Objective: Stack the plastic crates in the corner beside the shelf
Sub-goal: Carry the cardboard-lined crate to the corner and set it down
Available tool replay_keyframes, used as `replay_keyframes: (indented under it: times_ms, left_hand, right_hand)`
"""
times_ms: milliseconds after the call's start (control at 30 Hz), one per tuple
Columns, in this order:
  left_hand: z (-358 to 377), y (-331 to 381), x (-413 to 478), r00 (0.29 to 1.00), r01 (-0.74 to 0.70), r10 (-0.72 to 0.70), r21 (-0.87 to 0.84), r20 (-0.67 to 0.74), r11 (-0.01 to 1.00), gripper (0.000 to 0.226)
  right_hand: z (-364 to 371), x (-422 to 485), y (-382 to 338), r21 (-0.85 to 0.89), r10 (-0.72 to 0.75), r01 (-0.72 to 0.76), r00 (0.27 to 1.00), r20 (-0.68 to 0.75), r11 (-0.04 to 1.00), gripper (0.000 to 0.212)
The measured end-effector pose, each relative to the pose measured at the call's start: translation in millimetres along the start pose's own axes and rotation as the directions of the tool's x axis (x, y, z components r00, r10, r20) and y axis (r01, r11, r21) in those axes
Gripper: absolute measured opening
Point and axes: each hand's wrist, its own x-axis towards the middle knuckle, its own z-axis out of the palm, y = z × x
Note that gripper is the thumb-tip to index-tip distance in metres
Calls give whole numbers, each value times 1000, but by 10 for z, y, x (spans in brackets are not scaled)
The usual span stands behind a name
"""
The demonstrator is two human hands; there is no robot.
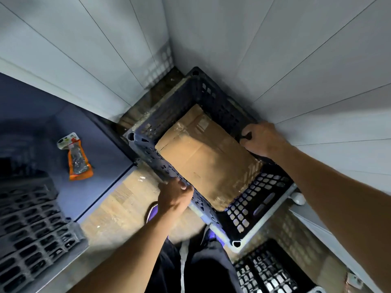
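Observation:
A dark blue perforated plastic crate (213, 92) sits in the corner where two white walls meet, with a sheet of brown cardboard (208, 157) lying in its bottom. My left hand (174, 196) grips the crate's near left rim. My right hand (262, 139) grips the far right rim close to the wall. Below it on the floor at the lower right lies another dark crate (267, 271). A third grey crate (31, 229) stands at the lower left on the shelf.
The blue-grey shelf surface (69, 121) lies to the left, with an orange packet (76, 158) on it. Wooden floor (118, 199) shows between shelf and crate. White wall panels (317, 70) close the corner at the back and right. My legs and a purple shoe are below.

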Motion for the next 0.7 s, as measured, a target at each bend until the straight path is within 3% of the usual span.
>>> replay_keyframes:
  times_ms: [133, 200, 367, 567, 700]
  left_hand:
    - [21, 212, 35, 994, -8, 28, -176, 109, 984, 33]
    - [25, 243, 47, 989, -4, 31, -184, 142, 983, 40]
    - [22, 193, 115, 979, -20, 68, -242, 191, 970, 33]
    - [28, 213, 64, 969, -90, 91, -15, 231, 996, 31]
    - [6, 262, -114, 972, -192, 159, 189, 175, 963, 27]
  right_hand:
    - [157, -103, -82, -61, -63, 70, 991, 119, 996, 47]
    - [245, -212, -126, -61, -55, 65, 986, 155, 996, 47]
    - [475, -415, -175, 4, -34, 34, 975, 218, 999, 41]
    - [681, -577, -182, 110, -21, 2, 985, 173, 994, 40]
    - [718, -744, -204, 153, -36, 10, 986, 165, 988, 41]
